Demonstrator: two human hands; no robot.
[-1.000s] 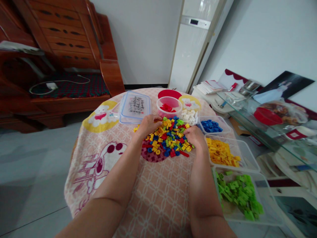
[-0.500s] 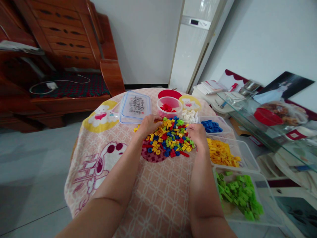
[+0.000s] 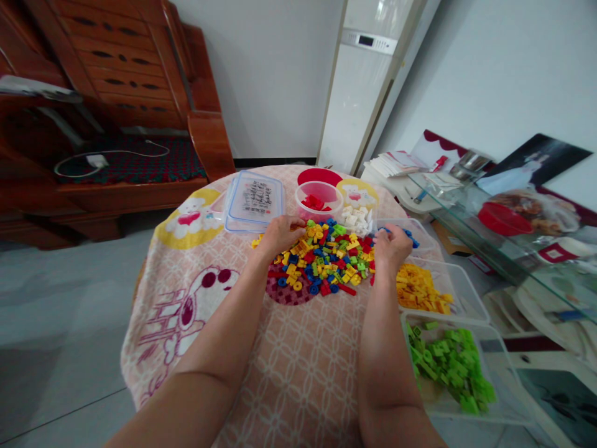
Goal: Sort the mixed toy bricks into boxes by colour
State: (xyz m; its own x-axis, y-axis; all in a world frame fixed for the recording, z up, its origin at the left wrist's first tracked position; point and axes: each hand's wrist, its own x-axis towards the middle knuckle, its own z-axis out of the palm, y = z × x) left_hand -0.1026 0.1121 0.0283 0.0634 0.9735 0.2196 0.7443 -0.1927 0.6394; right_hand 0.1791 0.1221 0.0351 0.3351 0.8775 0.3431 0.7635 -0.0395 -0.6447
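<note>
Right hand just ditched the brick pile, blue bricks now right beside it, so only the left hand is there; can't tell either grip.

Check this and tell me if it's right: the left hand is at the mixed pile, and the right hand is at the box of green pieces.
Not quite: the head view shows the right hand at the box of blue pieces, not green. The left hand is at the mixed pile, as you say.
</note>
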